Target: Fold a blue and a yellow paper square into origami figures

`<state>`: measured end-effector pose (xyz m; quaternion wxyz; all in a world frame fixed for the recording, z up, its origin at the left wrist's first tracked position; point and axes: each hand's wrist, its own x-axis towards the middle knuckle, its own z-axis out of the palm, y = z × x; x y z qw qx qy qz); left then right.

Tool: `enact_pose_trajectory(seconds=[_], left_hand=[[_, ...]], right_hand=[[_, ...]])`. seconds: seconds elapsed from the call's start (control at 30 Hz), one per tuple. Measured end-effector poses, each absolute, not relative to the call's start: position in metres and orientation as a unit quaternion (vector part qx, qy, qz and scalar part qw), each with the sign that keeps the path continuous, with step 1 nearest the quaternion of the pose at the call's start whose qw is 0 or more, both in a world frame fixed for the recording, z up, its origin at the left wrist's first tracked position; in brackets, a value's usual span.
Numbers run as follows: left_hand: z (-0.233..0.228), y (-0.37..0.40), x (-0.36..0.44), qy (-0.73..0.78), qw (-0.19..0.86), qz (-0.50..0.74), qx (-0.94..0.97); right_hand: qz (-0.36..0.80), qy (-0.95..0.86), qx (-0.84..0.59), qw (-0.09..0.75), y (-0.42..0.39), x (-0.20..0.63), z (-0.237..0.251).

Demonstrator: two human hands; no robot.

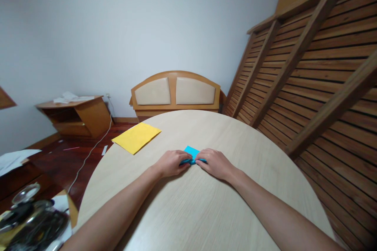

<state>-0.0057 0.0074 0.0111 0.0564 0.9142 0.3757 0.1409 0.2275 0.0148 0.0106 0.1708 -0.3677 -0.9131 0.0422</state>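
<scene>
A small piece of bright blue paper (192,151), folded along its near edge, lies on the round wooden table (188,204). My left hand (173,162) grips its left end, thumb in front and fingers behind the fold. On the other end my right hand (214,162) pinches the paper in the same way, thumb toward me. Both hands rest close to the tabletop with a short gap between them. The fingers hide much of the fold, and only a corner of blue sticks out beyond them.
Yellow paper (137,138) lies at the table's far left edge. Beyond the table stands a padded headboard (173,106). Wooden slats (294,70) lean along the right. A low cabinet (88,119) and a white cord (90,152) are at left, with glass items (38,219) nearer me.
</scene>
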Motion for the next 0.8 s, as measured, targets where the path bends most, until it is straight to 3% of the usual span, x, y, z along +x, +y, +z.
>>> enact_pose_trajectory(seconds=[0.43, 0.8], left_hand=[[0.0130, 0.0076, -0.0032, 0.390, 0.032, 0.146, 0.909], [0.0111, 0.0090, -0.0006, 0.405, -0.024, 0.169, 0.898]], right_hand=[[0.014, -0.909, -0.394, 0.132, 0.0138, 0.2223, 0.0132], [-0.017, -0.909, -0.387, 0.154, 0.0093, 0.2191, 0.0199]])
